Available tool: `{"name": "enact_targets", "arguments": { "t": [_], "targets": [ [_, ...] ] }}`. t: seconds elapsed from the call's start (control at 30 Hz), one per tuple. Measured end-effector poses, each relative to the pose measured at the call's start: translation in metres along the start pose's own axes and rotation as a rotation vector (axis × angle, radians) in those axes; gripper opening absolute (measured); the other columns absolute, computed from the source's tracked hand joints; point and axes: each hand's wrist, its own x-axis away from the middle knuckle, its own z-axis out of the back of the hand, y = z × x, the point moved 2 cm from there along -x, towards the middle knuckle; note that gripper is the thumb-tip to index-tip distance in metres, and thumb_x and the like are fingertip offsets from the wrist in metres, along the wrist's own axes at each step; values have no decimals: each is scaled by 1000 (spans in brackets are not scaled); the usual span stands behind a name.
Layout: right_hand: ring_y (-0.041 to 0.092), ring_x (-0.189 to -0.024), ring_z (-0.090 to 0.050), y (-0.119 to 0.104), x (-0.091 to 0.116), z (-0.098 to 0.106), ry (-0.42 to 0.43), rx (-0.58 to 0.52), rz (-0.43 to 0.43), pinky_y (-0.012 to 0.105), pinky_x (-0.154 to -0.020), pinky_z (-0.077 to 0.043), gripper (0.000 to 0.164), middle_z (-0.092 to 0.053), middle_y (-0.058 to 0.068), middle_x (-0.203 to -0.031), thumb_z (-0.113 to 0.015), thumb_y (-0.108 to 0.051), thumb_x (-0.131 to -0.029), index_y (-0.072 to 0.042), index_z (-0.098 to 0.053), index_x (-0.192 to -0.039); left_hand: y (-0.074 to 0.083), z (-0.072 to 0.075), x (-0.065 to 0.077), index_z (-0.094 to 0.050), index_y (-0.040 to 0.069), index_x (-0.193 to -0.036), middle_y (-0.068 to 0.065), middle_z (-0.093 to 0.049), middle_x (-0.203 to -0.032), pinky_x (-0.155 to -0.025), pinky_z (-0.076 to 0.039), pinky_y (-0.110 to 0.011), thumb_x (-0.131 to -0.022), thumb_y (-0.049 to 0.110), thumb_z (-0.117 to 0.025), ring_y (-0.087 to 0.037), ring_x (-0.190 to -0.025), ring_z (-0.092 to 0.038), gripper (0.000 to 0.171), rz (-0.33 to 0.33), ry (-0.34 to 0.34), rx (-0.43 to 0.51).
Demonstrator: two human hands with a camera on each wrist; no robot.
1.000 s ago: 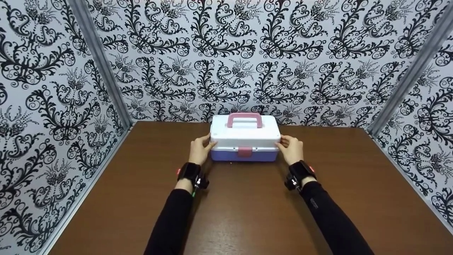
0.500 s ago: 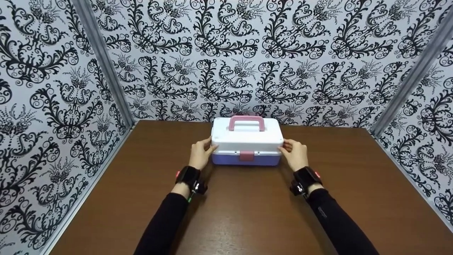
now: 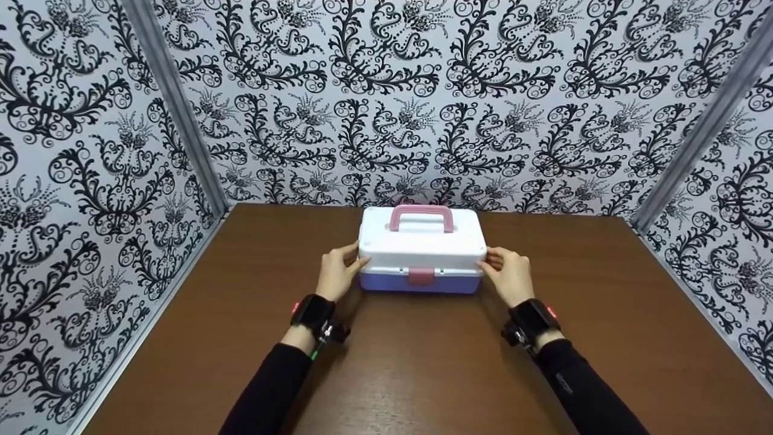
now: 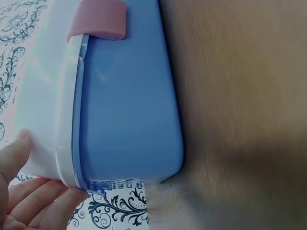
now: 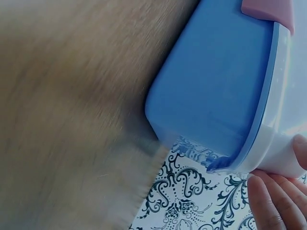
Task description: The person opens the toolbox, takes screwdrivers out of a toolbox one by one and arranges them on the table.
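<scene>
A storage box [image 3: 423, 260] with a white lid, a purple-blue base and a pink carrying handle [image 3: 421, 209] stands on the brown table. Its pink front latch [image 3: 421, 276] lies over the seam, and the lid is down. My left hand [image 3: 338, 272] grips the box's left end, thumb on the front of the lid and fingers along the side. At the opposite end my right hand [image 3: 509, 276] holds it the same way. Both wrist views show fingertips against the white lid edge, above the blue base [image 4: 129, 105].
The brown table [image 3: 398, 362] reaches back to a wall [image 3: 398, 121] with black swirl patterns on white. Patterned side walls meet it at grey corner posts. Each wrist wears a black camera strap [image 3: 313, 312].
The box has slid toward me across the table, away from the back wall, with both hands still holding its ends. Both arms have drawn back with it.
</scene>
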Motion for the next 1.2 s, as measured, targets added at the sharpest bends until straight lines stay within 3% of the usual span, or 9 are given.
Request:
{"name": "enact_targets", "arguments": {
  "t": [0.33,0.97,1.1,1.2],
  "targets": [
    [40,-90,-72,-6,18,8,6,10,58,44,-79,-60,32,-71,30,-98,-80,-2,-79,13,-69,-105,7,6,15,-59,-11,-127,-31,-63,-118,-95,-54,-49,-87,13,-75,-40,-111,-65,49,-10,-31,82],
    [38,-85,-73,-9,43,21,-6,57,78,41,-74,-61,29,-73,28,-94,-81,0,-77,12,-70,-101,20,13,42,-61,-14,-123,-31,-64,-118,-91,-57,-45,-86,14,-76,-39,-109,-66,48,6,-62,62],
    [38,-86,-73,-10,44,22,-4,55,87,42,-74,-61,29,-73,28,-95,-82,0,-77,11,-71,-101,21,15,42,-62,-13,-123,-30,-65,-117,-90,-58,-42,-86,14,-77,-37,-107,-68,48,-23,-83,31],
    [38,-86,-73,-10,43,22,-4,51,96,43,-74,-61,29,-73,28,-95,-82,0,-77,11,-71,-101,23,21,38,-65,-8,-122,-26,-68,-116,-91,-58,-43,-87,23,-76,-35,-106,-69,48,-38,-111,-58]
  ]
}}
